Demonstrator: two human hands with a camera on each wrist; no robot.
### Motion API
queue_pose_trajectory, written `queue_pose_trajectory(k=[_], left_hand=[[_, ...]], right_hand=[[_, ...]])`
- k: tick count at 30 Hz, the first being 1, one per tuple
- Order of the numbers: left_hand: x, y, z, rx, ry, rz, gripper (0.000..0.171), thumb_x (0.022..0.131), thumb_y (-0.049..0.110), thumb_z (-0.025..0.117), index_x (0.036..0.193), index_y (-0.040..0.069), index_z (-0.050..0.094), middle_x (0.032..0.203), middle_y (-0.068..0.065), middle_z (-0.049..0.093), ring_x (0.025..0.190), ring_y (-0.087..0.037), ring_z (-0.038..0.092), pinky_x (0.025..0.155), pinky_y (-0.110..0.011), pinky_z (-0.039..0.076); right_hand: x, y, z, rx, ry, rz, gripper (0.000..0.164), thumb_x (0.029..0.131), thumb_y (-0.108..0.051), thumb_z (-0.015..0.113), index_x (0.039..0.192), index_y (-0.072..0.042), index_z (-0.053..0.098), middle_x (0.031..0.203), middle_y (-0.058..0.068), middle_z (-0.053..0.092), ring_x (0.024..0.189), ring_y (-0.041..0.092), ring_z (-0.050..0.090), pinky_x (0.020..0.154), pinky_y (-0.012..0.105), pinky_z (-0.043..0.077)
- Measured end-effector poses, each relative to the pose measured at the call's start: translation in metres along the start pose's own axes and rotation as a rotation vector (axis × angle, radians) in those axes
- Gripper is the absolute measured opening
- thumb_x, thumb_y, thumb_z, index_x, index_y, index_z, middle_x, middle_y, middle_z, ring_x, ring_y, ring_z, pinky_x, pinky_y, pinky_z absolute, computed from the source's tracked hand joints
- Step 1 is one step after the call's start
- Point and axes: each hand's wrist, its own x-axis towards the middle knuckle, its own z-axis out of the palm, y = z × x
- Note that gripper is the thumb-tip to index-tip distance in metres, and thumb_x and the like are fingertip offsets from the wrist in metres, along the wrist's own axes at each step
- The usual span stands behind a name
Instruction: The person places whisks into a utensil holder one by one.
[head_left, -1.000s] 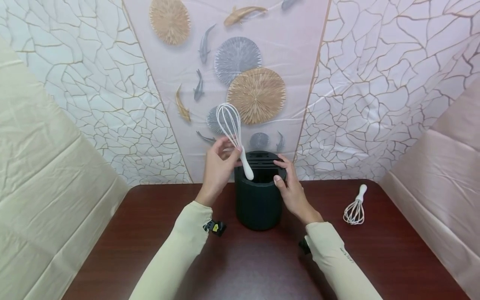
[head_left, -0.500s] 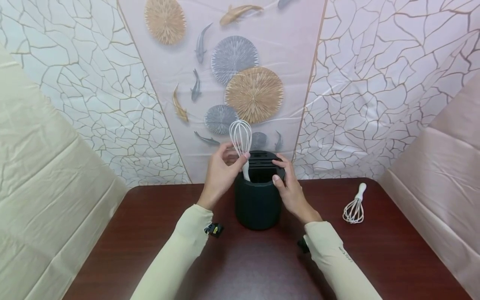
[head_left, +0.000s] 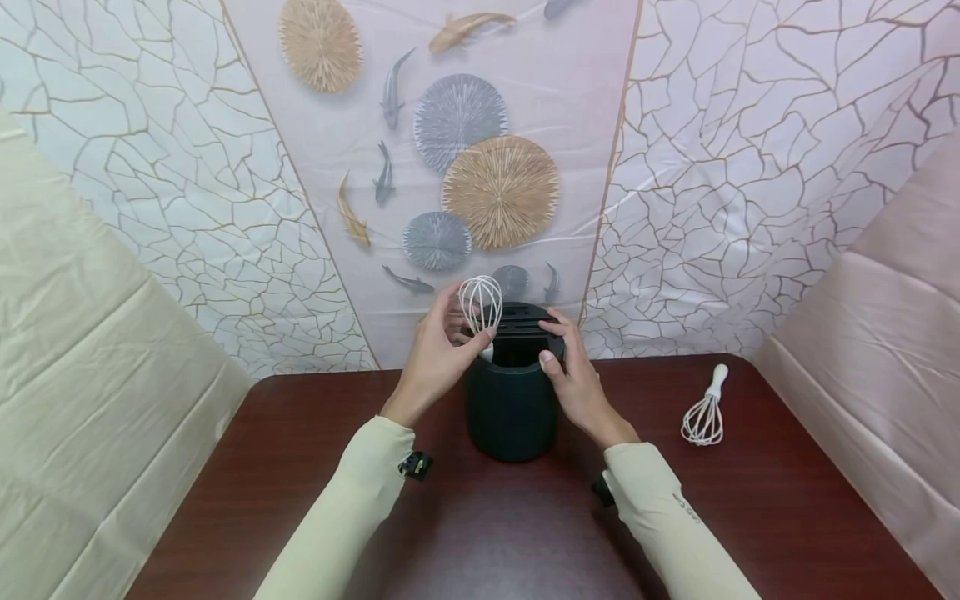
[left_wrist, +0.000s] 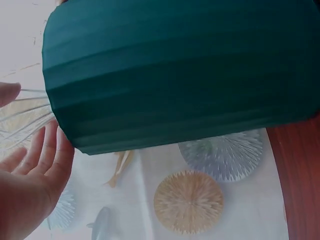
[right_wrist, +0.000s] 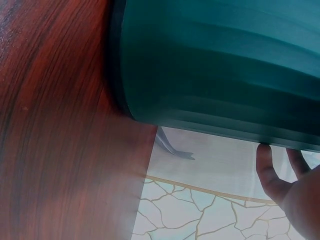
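A white whisk (head_left: 481, 298) stands wire-end up at the left side of the dark green utensil holder (head_left: 512, 412), its handle mostly hidden inside the opening. Thumb and fingers of my left hand (head_left: 437, 357) pinch it just above the rim. In the left wrist view, the whisk's wires (left_wrist: 27, 119) run past the holder's rim between thumb and fingers. My right hand (head_left: 579, 383) grips the rim on the right, thumb at the front and fingers over the slotted top. The right wrist view has those fingers (right_wrist: 267, 172) against the holder's side.
A second, white-handled whisk (head_left: 703, 412) lies on the right of the dark red wooden table (head_left: 510, 533), handle pointing to the back. A patterned cloth (head_left: 517, 108) hangs right behind the table, and plain beige cloth (head_left: 97, 367) closes off the sides.
My left hand has tipped the whisk upright and lowered it, handle first, into the holder's opening. The right hand has kept its grip on the rim.
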Motion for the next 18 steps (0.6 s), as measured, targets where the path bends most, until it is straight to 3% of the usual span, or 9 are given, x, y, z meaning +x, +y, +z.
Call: queue_pose_trajectory(k=[7, 14, 18], left_hand=[[-0.001, -0.006, -0.005, 0.146, -0.041, 0.039, 0.059, 0.089, 0.019, 0.086, 0.139, 0.008, 0.057, 0.119, -0.014, 0.074, 0.103, -0.029, 0.071, 0.095, -0.047, 0.057], [-0.004, -0.013, -0.004, 0.149, -0.122, 0.064, 0.078, 0.088, 0.024, 0.088, 0.156, 0.016, 0.049, 0.137, -0.01, 0.069, 0.124, -0.028, 0.066, 0.108, -0.051, 0.05], [-0.005, -0.015, -0.004, 0.132, -0.155, 0.067, 0.073, 0.092, 0.027, 0.084, 0.156, 0.017, 0.05, 0.141, -0.008, 0.066, 0.127, -0.023, 0.064, 0.111, -0.048, 0.048]], right_hand=[[0.001, 0.0, 0.001, -0.02, 0.005, 0.006, 0.051, 0.109, -0.035, 0.049, 0.156, -0.019, 0.041, 0.173, 0.002, 0.023, 0.153, 0.033, 0.032, 0.114, 0.067, 0.036], [0.001, 0.001, 0.001, -0.02, -0.002, 0.01, 0.05, 0.109, -0.033, 0.049, 0.156, -0.019, 0.04, 0.173, 0.001, 0.022, 0.153, 0.033, 0.031, 0.114, 0.067, 0.036], [0.0, 0.001, 0.001, -0.01, -0.005, 0.013, 0.05, 0.11, -0.034, 0.049, 0.156, -0.019, 0.04, 0.173, 0.001, 0.022, 0.154, 0.033, 0.03, 0.115, 0.068, 0.035]])
